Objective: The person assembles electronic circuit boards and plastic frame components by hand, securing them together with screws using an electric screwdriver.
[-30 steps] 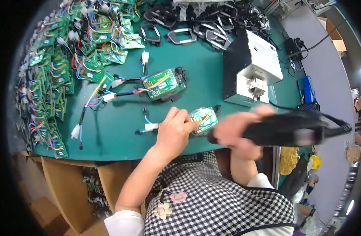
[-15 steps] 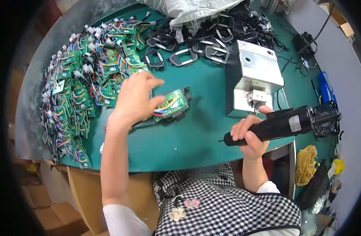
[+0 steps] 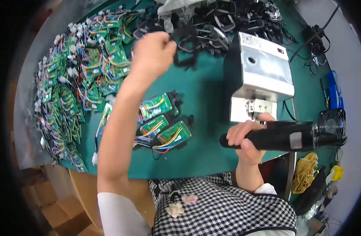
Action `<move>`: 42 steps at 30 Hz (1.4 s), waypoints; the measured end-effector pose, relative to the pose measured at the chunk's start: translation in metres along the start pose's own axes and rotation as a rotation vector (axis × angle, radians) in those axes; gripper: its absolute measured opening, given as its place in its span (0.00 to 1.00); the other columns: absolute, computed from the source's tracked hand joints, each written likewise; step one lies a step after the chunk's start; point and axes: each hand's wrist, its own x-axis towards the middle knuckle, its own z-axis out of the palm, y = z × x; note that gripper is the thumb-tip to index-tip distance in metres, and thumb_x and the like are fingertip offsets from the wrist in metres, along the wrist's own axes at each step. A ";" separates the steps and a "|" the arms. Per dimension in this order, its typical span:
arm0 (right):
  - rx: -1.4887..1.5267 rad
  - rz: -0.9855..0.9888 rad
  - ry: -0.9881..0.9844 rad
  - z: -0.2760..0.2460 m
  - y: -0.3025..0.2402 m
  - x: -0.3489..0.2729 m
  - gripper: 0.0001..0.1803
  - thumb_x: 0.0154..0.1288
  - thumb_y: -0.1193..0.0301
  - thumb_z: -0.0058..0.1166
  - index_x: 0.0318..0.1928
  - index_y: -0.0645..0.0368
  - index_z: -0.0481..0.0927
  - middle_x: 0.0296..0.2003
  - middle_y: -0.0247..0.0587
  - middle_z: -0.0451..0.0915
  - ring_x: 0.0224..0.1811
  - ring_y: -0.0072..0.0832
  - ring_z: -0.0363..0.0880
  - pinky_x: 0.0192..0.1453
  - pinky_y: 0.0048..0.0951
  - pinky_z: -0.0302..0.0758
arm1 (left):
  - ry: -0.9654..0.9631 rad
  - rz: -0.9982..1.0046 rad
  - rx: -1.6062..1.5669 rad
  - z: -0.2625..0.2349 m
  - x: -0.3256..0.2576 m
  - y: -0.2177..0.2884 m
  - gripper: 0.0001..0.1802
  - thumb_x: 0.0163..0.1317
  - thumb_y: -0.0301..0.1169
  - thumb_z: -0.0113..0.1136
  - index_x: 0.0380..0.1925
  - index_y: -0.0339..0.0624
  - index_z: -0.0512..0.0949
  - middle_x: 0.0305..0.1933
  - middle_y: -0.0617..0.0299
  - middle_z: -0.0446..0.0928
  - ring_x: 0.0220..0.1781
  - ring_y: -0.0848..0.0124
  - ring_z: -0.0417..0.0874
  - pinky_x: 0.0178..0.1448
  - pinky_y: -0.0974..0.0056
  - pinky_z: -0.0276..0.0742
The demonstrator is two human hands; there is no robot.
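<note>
Over the green table [image 3: 204, 98], left hand [image 3: 153, 55] pinches a black frame [image 3: 184, 59]; right hand [image 3: 247, 137] clasps a black tool [image 3: 282, 136].

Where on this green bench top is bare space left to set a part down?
Bare table lies between the three assembled boards and the grey machine, and along the near edge. The left is crowded with circuit boards, the far side with black frames.

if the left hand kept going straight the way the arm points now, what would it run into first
Most likely the heap of black plastic frames at the table's far edge. The left hand is already at a black frame on the heap's near side, though depth is unclear.
</note>
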 end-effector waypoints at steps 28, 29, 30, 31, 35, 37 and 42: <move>-0.279 -0.007 -0.123 0.039 -0.006 -0.043 0.34 0.53 0.78 0.54 0.57 0.61 0.51 0.21 0.41 0.71 0.21 0.30 0.71 0.31 0.35 0.72 | 0.174 0.158 -0.093 0.059 -0.250 -0.068 0.06 0.47 0.20 0.60 0.25 0.37 0.72 0.27 0.56 0.72 0.31 0.59 0.75 0.35 0.61 0.71; -0.213 0.010 -0.160 0.035 -0.011 -0.046 0.34 0.52 0.77 0.55 0.57 0.60 0.51 0.20 0.41 0.70 0.20 0.30 0.70 0.30 0.35 0.71 | 0.204 0.176 -0.153 0.056 -0.254 -0.069 0.06 0.50 0.20 0.59 0.25 0.37 0.70 0.27 0.56 0.74 0.30 0.61 0.76 0.34 0.63 0.72; -0.082 -0.009 -0.170 0.030 -0.014 -0.046 0.35 0.50 0.83 0.54 0.57 0.64 0.52 0.21 0.42 0.73 0.22 0.30 0.72 0.31 0.32 0.73 | 0.202 0.180 -0.159 0.052 -0.258 -0.066 0.06 0.50 0.20 0.59 0.25 0.37 0.70 0.27 0.56 0.74 0.30 0.61 0.76 0.34 0.63 0.72; -0.033 -0.017 -0.135 0.030 -0.018 -0.044 0.35 0.53 0.80 0.53 0.59 0.62 0.50 0.21 0.42 0.72 0.21 0.30 0.72 0.31 0.33 0.73 | 0.112 -0.047 -0.710 0.047 -0.265 -0.061 0.05 0.54 0.21 0.57 0.27 0.38 0.70 0.29 0.57 0.75 0.29 0.64 0.77 0.33 0.66 0.74; 0.060 -0.131 -0.030 0.070 -0.043 -0.027 0.32 0.58 0.69 0.48 0.62 0.53 0.53 0.23 0.36 0.69 0.21 0.26 0.68 0.31 0.32 0.70 | -0.052 -0.279 -1.623 0.047 -0.269 -0.048 0.06 0.59 0.23 0.56 0.36 0.37 0.71 0.33 0.55 0.78 0.30 0.71 0.80 0.33 0.71 0.78; 0.138 -0.155 -0.051 0.096 -0.046 -0.024 0.31 0.59 0.68 0.46 0.63 0.52 0.54 0.24 0.35 0.69 0.21 0.25 0.68 0.32 0.31 0.70 | -0.064 -0.279 -1.940 0.053 -0.264 -0.041 0.11 0.58 0.22 0.57 0.42 0.36 0.74 0.35 0.54 0.79 0.31 0.69 0.81 0.34 0.70 0.79; 0.185 -0.122 -0.084 0.120 -0.032 -0.025 0.31 0.59 0.68 0.45 0.64 0.50 0.53 0.24 0.35 0.68 0.21 0.26 0.68 0.31 0.31 0.70 | -0.119 -0.358 -2.195 0.063 -0.267 -0.045 0.06 0.60 0.27 0.56 0.36 0.36 0.77 0.32 0.56 0.79 0.30 0.69 0.81 0.33 0.71 0.78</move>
